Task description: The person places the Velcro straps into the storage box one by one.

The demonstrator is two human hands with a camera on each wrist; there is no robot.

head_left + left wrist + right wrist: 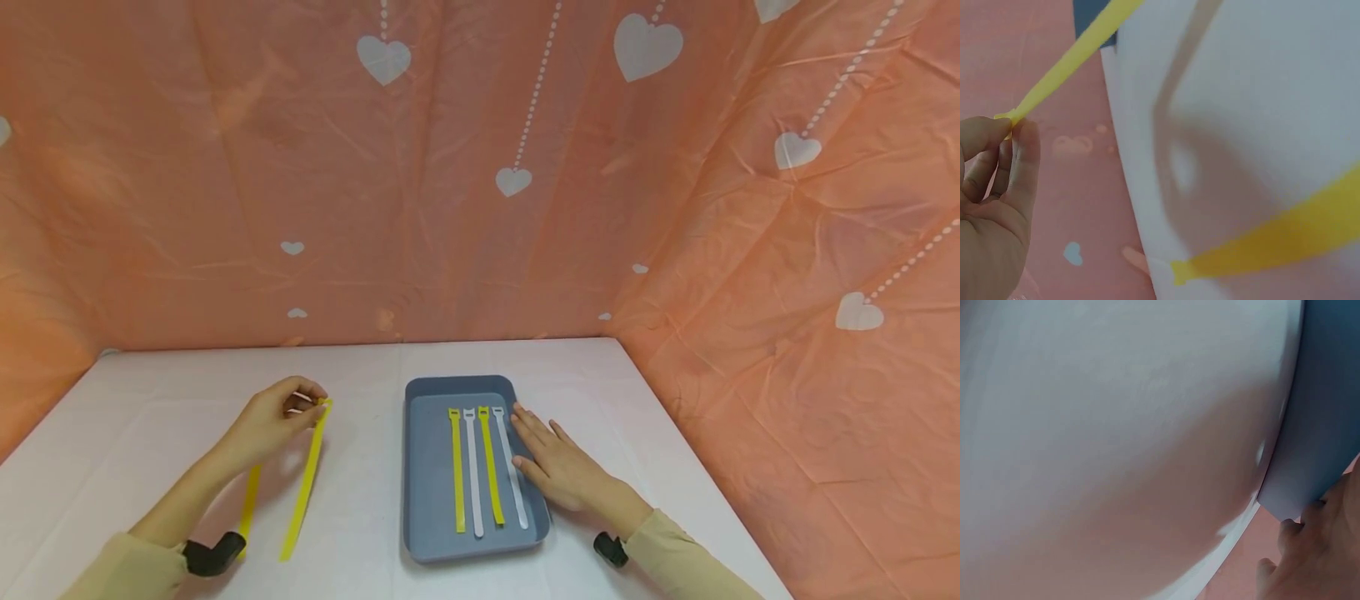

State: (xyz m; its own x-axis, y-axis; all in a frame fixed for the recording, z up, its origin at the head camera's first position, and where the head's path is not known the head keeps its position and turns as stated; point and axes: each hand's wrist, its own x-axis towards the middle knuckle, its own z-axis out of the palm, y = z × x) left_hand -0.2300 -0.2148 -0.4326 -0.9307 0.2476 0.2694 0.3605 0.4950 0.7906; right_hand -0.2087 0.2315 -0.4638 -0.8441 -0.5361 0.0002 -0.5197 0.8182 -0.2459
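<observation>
My left hand [270, 425] pinches the slotted head of a yellow hook-and-loop cable tie [306, 496] between thumb and fingertips, and the strap hangs down toward the table. A second yellow cable tie [1260, 247] lies on the table under the left forearm, which partly hides it in the head view. The grey tray [426, 543] holds two yellow ties [458, 475] and two white ties [473, 475], side by side in alternating colours with their heads at the far end. My right hand [558, 468] rests on the tray's right rim with its fingers straight.
A white-covered table [360, 517] carries everything. Behind it and to the right hangs an orange sheet [450, 275] with white hearts. Black wrist cameras sit on both forearms, the left one [215, 556] close to the loose yellow tie.
</observation>
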